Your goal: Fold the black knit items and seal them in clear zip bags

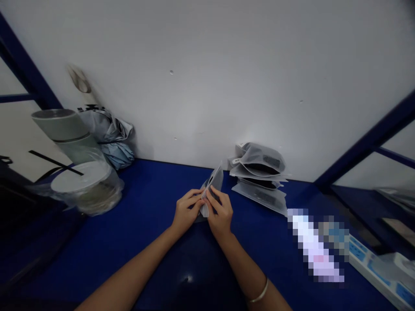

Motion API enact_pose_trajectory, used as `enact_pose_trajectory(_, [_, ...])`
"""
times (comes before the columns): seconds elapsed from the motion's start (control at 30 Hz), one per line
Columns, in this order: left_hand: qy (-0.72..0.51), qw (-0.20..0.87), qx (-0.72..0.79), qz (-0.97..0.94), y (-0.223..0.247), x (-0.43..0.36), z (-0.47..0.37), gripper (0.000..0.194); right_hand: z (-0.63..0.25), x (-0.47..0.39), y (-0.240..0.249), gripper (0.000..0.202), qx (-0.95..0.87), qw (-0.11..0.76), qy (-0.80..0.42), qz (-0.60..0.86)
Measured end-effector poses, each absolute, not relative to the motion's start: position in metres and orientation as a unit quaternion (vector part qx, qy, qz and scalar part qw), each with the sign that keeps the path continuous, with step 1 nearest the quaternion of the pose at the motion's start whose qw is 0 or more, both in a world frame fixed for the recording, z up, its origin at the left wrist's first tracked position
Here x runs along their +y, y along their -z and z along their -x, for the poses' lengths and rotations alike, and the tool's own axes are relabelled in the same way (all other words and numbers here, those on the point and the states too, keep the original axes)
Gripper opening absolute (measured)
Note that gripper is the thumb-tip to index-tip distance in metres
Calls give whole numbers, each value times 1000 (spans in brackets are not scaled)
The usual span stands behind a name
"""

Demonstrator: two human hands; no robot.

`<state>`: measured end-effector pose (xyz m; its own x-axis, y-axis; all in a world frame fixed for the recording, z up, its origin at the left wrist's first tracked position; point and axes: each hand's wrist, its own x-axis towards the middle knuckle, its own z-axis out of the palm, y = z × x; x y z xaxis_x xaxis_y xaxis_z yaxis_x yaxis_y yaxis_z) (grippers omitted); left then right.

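Both my hands pinch a frosted translucent zip bag (216,177) above the middle of the blue table. My left hand (188,208) has its fingers closed on the bag's left edge. On the opposite edge, my right hand (220,211) grips with thumb and fingers, close to the left fingertips. The bag is tilted upright, and something dark shows inside it; its kind is hidden. Right of my hands, against the wall, lies a pile of similar zip bags (259,196) with dark contents.
At the left stand a lidded cup (81,177) with a black straw in a plastic bag, a pale green tumbler (65,129) and a folded umbrella (118,144). A power strip (372,265) and a blurred-out bright object (313,246) lie at the right. A white wall (207,86) rises behind.
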<state>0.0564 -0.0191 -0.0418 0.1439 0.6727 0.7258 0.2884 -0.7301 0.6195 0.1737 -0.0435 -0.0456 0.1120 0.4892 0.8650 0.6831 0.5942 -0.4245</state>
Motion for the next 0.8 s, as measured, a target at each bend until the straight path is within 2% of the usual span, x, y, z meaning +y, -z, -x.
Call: enact_pose_trajectory(0.8, [-561, 202, 318, -737, 47, -18, -56, 9, -174, -42, 44, 30, -667, 600, 89, 434])
